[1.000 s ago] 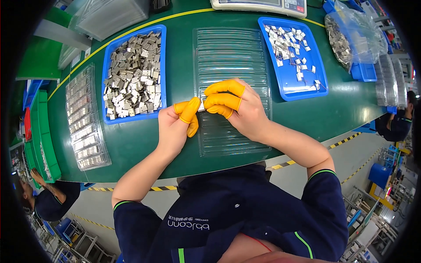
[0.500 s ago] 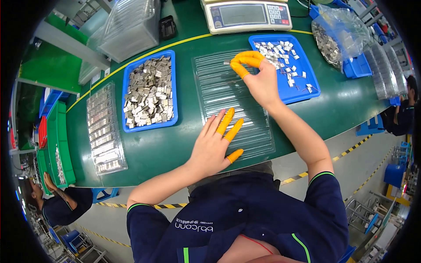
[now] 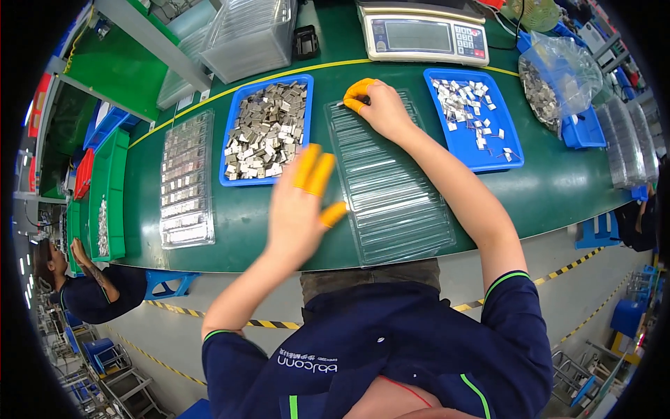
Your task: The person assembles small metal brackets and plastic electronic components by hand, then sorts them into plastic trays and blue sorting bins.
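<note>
With yellow finger cots on its fingers, my right hand (image 3: 380, 106) pinches a small metal connector at the far left corner of a clear ribbed plastic tray (image 3: 398, 209). The connector is mostly hidden by the fingertips. My left hand (image 3: 296, 209), blurred by motion, has its fingers stretched out and holds nothing. It is over the table between the clear tray and a blue tray (image 3: 225, 171) heaped with small silvery metal connectors (image 3: 269, 133). To the right of the clear tray, a second blue tray (image 3: 481, 162) holds small white connectors with short wires (image 3: 460, 105).
A filled clear tray (image 3: 187, 188) lies at the left. Beyond the yellow line stand a weighing scale (image 3: 422, 35), a stack of clear trays (image 3: 248, 42) and a black holder (image 3: 306, 42). A bag of metal parts (image 3: 541, 91) sits at right. Another person (image 3: 105, 286) works at far left.
My right hand has moved to the clear tray's far left corner with the connector. My left hand has lifted off the clear tray and swung left towards the metal connectors. The view has shifted slightly.
</note>
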Tool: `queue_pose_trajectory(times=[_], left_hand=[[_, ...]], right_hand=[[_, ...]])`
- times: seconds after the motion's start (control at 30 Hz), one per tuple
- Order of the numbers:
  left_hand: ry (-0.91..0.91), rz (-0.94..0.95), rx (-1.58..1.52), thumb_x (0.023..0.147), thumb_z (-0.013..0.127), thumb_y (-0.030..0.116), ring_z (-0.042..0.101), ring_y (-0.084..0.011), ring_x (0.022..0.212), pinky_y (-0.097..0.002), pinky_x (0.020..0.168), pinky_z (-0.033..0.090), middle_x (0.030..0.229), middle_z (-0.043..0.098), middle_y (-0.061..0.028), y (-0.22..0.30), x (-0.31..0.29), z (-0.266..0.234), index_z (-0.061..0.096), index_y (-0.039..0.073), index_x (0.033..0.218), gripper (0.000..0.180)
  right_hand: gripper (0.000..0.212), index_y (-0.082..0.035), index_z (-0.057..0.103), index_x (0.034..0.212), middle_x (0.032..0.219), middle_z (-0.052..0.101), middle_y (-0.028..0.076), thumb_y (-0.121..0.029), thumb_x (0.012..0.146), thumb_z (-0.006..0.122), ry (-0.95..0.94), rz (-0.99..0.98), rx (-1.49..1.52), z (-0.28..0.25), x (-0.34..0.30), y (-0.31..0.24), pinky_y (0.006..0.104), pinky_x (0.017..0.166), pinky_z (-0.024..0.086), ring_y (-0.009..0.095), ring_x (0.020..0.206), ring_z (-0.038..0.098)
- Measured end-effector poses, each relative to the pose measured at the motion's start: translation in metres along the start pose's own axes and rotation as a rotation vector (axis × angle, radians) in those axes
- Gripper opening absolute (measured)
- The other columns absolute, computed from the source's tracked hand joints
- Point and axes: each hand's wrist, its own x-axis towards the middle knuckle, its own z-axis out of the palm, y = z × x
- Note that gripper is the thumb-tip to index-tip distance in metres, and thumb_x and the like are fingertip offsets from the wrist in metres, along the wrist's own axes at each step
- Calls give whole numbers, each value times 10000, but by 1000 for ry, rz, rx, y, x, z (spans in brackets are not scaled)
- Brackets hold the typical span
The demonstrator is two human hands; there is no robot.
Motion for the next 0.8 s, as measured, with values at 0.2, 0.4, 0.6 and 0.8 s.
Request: queue_pose_trajectory(times=[0.2, 0.4, 0.6, 0.8], left_hand=[[163, 58, 10, 695, 695, 132, 550, -247, 1031, -331, 824, 480, 1146, 565, -69, -60, -17, -2, 587, 92, 1120, 441], [186, 271, 136, 588, 571, 4, 618, -196, 876, -275, 688, 528, 947, 651, -37, -76, -13, 4, 679, 92, 940, 378], [195, 248, 118, 582, 562, -17, 622, -198, 866, -274, 671, 529, 955, 652, -38, -69, -14, 8, 682, 95, 937, 391], [208, 216, 135, 586, 588, 6, 623, -204, 862, -277, 662, 527, 953, 652, -45, -65, -16, 13, 680, 82, 937, 371]], right_hand=[[180, -67, 665, 917, 989, 611, 47, -106, 745, 627, -89, -129, -107, -4, -4, -15, 324, 835, 434, 224, 920, 519], [175, -79, 670, 923, 1018, 607, 52, -122, 761, 619, -93, -151, -133, 3, -5, -4, 327, 858, 429, 234, 939, 517], [182, -79, 669, 931, 1003, 623, 68, -133, 764, 624, 11, -171, -139, -7, -6, -16, 336, 841, 442, 256, 917, 547], [244, -22, 627, 1016, 935, 641, 35, -129, 797, 632, 196, -324, 615, -121, 9, -93, 261, 785, 446, 130, 890, 586]])
